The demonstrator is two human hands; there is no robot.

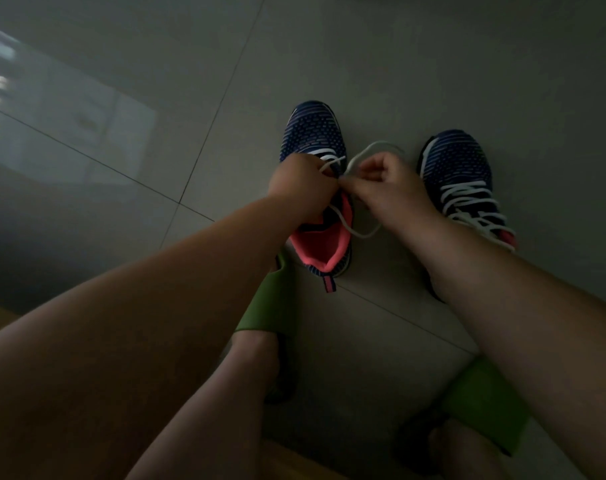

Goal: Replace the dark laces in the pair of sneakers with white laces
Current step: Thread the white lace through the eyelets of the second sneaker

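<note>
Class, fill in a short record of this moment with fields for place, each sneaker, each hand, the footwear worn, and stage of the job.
place: grey tiled floor
left sneaker: navy knit sneaker with pink lining, white lace partly threaded
right sneaker: matching navy sneaker, fully laced in white
left hand: pinches lace over the left sneaker
right hand: pinches a lace loop
worn: green slide sandals
stage: second sneaker being laced

Two navy sneakers (pixel 313 140) upright on floor, white laces (pixel 467 202).
</note>
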